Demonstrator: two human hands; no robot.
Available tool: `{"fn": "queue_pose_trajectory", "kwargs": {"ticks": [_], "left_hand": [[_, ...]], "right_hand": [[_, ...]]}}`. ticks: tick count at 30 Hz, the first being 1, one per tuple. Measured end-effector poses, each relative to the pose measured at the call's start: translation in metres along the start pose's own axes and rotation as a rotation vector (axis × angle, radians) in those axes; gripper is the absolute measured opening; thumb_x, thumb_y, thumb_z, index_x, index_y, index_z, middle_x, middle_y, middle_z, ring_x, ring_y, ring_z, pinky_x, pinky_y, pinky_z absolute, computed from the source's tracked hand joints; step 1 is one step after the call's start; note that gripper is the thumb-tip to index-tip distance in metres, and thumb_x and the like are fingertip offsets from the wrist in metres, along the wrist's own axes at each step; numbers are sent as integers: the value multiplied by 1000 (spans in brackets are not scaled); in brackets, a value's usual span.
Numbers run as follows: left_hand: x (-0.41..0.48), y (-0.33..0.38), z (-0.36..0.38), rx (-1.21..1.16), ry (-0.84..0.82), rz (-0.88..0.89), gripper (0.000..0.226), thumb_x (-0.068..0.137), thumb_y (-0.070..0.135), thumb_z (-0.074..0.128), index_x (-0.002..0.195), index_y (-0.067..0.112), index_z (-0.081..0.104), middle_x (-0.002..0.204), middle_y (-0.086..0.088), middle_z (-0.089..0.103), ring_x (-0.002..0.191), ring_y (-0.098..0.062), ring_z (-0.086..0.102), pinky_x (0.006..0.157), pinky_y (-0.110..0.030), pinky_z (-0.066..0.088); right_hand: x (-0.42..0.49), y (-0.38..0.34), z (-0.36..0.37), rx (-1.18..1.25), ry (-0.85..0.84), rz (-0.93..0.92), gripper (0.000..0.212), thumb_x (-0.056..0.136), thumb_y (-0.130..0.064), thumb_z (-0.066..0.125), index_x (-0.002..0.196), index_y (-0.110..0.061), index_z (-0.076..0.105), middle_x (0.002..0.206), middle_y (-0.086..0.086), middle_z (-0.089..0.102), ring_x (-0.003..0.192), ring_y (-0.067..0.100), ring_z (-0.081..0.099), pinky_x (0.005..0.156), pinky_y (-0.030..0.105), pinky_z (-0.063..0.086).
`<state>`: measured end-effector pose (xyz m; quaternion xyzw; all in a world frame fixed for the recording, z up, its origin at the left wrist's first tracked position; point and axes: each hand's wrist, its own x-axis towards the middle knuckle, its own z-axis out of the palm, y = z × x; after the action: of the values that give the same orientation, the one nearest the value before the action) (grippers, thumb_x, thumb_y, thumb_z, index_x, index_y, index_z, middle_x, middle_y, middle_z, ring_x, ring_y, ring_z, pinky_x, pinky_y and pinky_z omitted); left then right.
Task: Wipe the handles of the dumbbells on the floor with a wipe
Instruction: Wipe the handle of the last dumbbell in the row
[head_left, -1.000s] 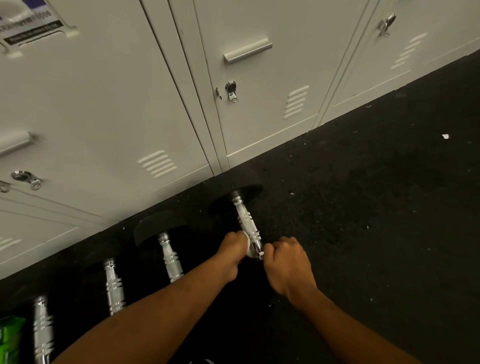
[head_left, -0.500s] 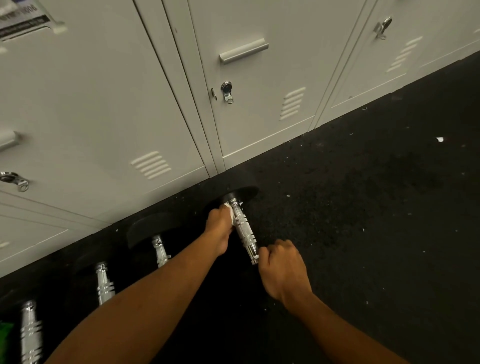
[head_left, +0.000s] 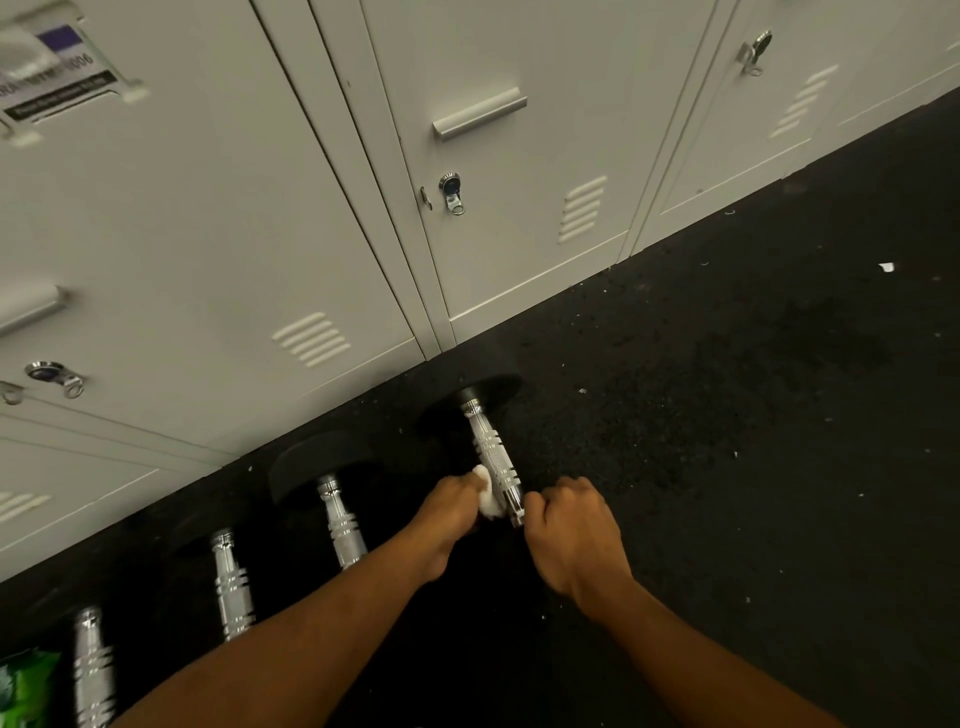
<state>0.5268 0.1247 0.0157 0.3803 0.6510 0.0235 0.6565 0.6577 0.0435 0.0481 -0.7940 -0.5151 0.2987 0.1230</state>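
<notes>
- Wipe (head_left: 487, 492) sits bunched and white in my left hand (head_left: 456, 508), whose fingers curl round it and press it to the left side of the handle (head_left: 492, 454), near its close end.
- That handle belongs to the rightmost dumbbell (head_left: 470, 402), which lies on the floor (head_left: 727, 467) with its far head towards the lockers (head_left: 519, 234).
- My right hand (head_left: 571, 535) is balled at the handle's near end. Whether those fingers grip the hidden near head or only brace against it, I cannot tell.
- To do this stroke well, I judge I should wrap the wipe round the bar, run it the full length up to the far collar, and roll the bar so the underside and the ringed grooves get cleaned too.
- The knurled middle probably needs firmer pressure.
- Three more handles (head_left: 340, 525) lie in a row to my left, likely to be wiped as well.
- A green packet (head_left: 26, 686) shows at the bottom left corner, its print unreadable.
- A label (head_left: 52, 78) on the upper left locker seems to end in "006"; the rest is too blurred.
</notes>
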Motion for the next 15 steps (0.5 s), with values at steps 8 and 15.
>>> {"fn": "queue_pose_trajectory", "kwargs": {"ticks": [8, 15], "left_hand": [[-49, 40, -16, 833, 337, 797, 32, 102, 19, 40, 131, 12, 52, 125, -3, 50, 101, -7, 47, 80, -17, 41], [-3, 65, -25, 1848, 175, 1158, 74, 93, 25, 60, 152, 8, 19, 155, -15, 31, 143, -28, 29, 118, -37, 18]], "right_hand": [[0, 2, 1, 25, -7, -13, 44, 90, -40, 27, 57, -22, 49, 65, -3, 48, 69, 10, 45, 77, 31, 44], [0, 1, -1, 45, -8, 3, 44, 92, -39, 30, 58, -20, 51, 68, 0, 52, 73, 12, 47, 77, 32, 45]]}}
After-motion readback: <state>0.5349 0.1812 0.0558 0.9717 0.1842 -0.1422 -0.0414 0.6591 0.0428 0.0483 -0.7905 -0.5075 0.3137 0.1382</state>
